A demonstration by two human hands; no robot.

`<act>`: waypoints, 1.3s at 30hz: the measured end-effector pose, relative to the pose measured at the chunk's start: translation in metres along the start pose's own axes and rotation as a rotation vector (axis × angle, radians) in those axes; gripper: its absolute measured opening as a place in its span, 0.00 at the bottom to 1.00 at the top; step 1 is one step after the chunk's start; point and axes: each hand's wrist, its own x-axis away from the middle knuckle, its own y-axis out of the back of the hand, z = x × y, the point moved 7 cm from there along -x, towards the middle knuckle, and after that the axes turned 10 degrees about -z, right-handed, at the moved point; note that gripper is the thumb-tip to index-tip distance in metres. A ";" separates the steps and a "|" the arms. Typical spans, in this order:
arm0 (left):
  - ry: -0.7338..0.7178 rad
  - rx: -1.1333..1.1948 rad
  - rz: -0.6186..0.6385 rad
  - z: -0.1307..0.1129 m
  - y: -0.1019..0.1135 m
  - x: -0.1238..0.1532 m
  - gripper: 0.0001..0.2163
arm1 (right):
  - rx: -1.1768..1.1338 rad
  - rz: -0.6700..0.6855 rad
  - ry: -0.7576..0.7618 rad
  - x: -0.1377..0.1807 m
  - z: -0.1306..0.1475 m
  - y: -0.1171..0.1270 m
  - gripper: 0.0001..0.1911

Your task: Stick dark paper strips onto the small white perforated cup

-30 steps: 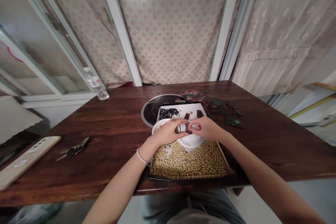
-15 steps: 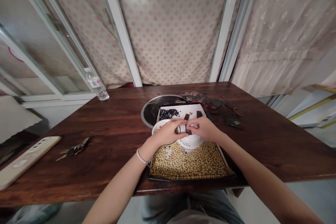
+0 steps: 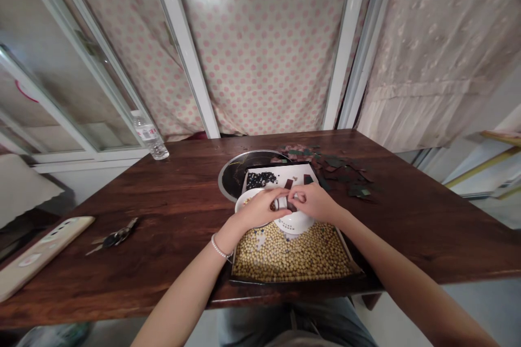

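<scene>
My left hand (image 3: pixel 260 207) curves over a white bowl (image 3: pixel 243 200) with small grains in it. Its thumb and fingertips close on a small dark brown piece (image 3: pixel 291 205). Against that piece, my right hand (image 3: pixel 311 200) has its thumb and fingers pinched together; what lies in the pinch is hidden. Below both hands, a second white dish (image 3: pixel 293 226) with dark marks on its rim sits on the tray (image 3: pixel 358 270). Yellow beans (image 3: pixel 291 257) cover the tray's near part. Black beans (image 3: pixel 260 179) lie at its far left, and another brown strip (image 3: pixel 288 183) lies beyond my fingers.
Dark red and green scraps (image 3: pixel 340 165) are scattered at the back right. A round dark plate (image 3: pixel 234 179) is partly under the tray. To the left are a water bottle (image 3: pixel 150 136), keys (image 3: pixel 116 237) and a pale phone (image 3: pixel 44 252) on the wooden table (image 3: pixel 175 190).
My hands stay close together over the dishes, with only slight finger movement. The whole view has shifted a little downward in the picture.
</scene>
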 end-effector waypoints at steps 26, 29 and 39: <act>-0.007 0.010 -0.015 0.000 0.000 0.001 0.18 | -0.020 -0.046 -0.038 0.000 0.001 -0.003 0.03; -0.002 0.006 -0.023 0.000 0.000 0.001 0.18 | 0.036 -0.065 -0.026 -0.001 -0.001 -0.004 0.04; -0.005 -0.016 -0.005 0.002 -0.001 0.001 0.19 | 0.069 -0.018 -0.002 0.003 0.003 -0.002 0.03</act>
